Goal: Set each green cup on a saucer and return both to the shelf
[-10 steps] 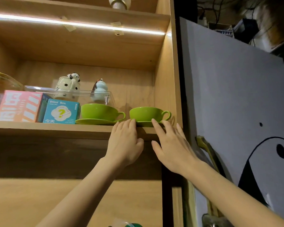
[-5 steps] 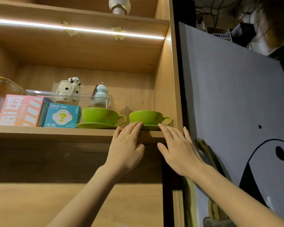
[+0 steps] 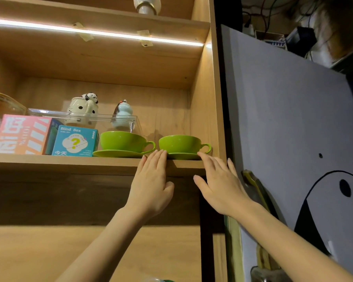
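Two glossy green cups (image 3: 180, 143) on round matching saucers (image 3: 118, 153), side by side on the wood-grain shelf (image 3: 59, 162), left hand (image 3: 151, 186) and right hand (image 3: 220, 186) flat, fingers spread, empty, fingertips at the right saucer's rim

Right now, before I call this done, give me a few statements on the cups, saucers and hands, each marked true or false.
1. Both green cups sit on saucers on the shelf. True.
2. The right cup lies tipped on its side. False: upright.
3. The left hand grips a cup handle. False: open, fingertips at the right saucer rim.
4. The right hand is open, holding nothing. True.
5. The teal box stands left of the left cup. True.
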